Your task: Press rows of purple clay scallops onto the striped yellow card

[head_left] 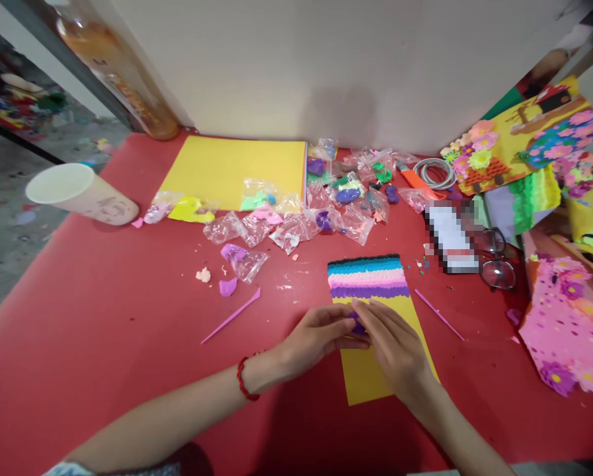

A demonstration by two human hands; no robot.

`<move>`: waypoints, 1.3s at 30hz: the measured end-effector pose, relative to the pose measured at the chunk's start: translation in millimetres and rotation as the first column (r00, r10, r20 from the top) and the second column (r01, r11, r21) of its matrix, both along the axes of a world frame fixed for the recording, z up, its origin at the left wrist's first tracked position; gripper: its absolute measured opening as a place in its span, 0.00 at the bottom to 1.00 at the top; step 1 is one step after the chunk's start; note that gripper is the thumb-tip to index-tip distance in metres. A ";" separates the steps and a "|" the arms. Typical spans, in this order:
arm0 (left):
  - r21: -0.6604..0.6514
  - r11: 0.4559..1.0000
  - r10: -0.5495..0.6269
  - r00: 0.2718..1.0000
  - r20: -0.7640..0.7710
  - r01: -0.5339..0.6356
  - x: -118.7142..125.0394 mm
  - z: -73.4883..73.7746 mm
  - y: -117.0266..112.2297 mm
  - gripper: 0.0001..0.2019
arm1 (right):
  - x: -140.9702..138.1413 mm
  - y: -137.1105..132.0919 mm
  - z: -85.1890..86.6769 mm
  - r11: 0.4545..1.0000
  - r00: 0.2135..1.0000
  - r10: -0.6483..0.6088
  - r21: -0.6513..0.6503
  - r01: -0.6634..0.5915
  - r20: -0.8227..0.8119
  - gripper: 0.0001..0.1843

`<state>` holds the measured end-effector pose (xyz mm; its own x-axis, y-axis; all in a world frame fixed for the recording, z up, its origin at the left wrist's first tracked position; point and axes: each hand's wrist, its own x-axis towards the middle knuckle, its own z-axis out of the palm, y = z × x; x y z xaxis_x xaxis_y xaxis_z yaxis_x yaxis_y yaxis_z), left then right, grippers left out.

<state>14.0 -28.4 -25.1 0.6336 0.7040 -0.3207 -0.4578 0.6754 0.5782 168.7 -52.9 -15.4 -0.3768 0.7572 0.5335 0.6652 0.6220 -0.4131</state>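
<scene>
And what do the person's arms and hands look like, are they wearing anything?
The left hand and right hand have slender fingers and no gloves. A thin, twisted red bracelet circles the left wrist; the right wrist looks bare. Pale cloth, probably a sleeve, peeks in at the bottom left.

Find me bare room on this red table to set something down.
Widest: on the red table, between the paper cup and left forearm. Smaller: between the right forearm and flowered pink sheet. Crowded: the back middle, strewn with plastic bags.
</scene>
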 end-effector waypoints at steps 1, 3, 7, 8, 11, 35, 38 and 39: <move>0.017 1.000 0.007 1.000 -0.014 -0.007 -0.6 -1.2 -1.5 0.15 | -2.5 -2.8 0.8 0.999 1.000 0.008 -0.044 -0.008 0.004 0.29; 0.086 0.996 -0.006 0.997 -0.074 0.012 -2.5 -4.0 -3.1 0.13 | -5.8 -5.9 3.8 0.980 0.999 0.019 -0.198 -0.025 -0.029 0.26; 0.223 0.971 -0.038 0.972 -0.233 0.091 -6.1 -10.4 -6.4 0.11 | 4.9 10.2 5.6 0.946 0.977 -0.183 -0.291 0.145 -0.108 0.14; 0.266 0.957 -0.035 0.958 -0.284 0.114 -6.5 -11.8 -7.8 0.10 | 10.7 18.8 4.0 0.944 0.959 -0.266 -0.230 0.238 -0.097 0.09; 0.406 0.877 -0.051 0.891 -0.451 0.256 -6.7 -15.1 -12.3 0.06 | 27.7 46.4 -3.6 0.941 0.940 -0.324 -0.062 0.332 0.105 0.05; 0.439 0.794 -0.104 0.806 -0.583 0.420 -7.9 -14.9 -11.2 0.06 | 49.3 94.5 2.3 0.865 0.891 -0.445 -0.214 0.454 0.093 0.06; 0.416 0.829 -0.101 0.833 -0.544 0.373 -7.4 -15.0 -12.7 0.07 | 64.6 114.7 3.9 0.795 0.810 -0.576 -0.152 0.587 0.111 0.11; 0.395 0.851 -0.106 0.850 -0.516 0.346 -7.2 -15.1 -12.9 0.08 | 69.4 119.4 3.8 0.782 0.788 -0.588 -0.124 0.611 0.179 0.13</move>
<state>6.8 -41.3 -40.2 0.6549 0.6970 -0.2922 0.0742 0.3255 0.9426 238.1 66.5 -11.6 0.1300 0.9242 0.3591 0.9326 0.0091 -0.3609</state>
